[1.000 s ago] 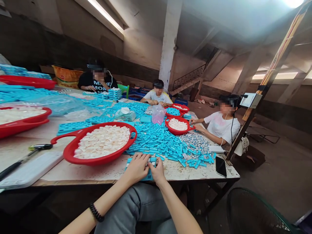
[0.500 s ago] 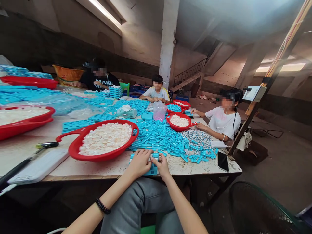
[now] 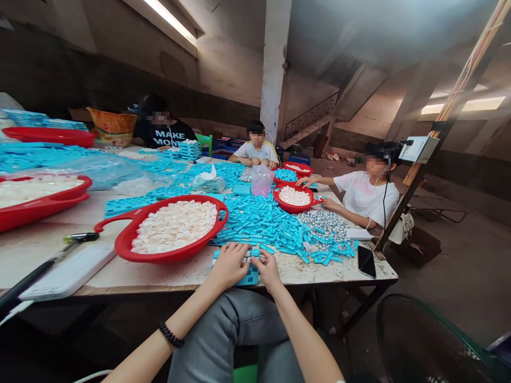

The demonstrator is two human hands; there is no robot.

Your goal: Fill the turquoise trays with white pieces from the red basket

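Note:
At the table's near edge lies a blue plastic tray with square holes (image 3: pixel 250 277), white pieces showing along its upper part. My left hand (image 3: pixel 232 264) rests over its left side, fingers closed on it and hiding much of it. On the right, my right hand (image 3: pixel 268 268) has thumb and bent fingers closed at the tray's upper right corner, by a small blue strip (image 3: pixel 254 253). Whether that strip is loose or part of the tray, I cannot tell. Beyond my hands spreads a heap of blue plastic strips (image 3: pixel 271 226). Left of them is a red basket (image 3: pixel 159 259) of white pieces.
A phone (image 3: pixel 366 261) lies near the right corner. A white power bank (image 3: pixel 67 271) and a black-handled tool (image 3: pixel 35 279) are at the left. Small metallic-looking parts (image 3: pixel 325 223) lie before a co-worker (image 3: pixel 367 197); others sit at the far side. A post (image 3: pixel 411 186) stands right.
My right fingers have curled in more at the tray's corner; my left hand stays almost in place. The co-worker at the right has reached a hand to the red basket there.

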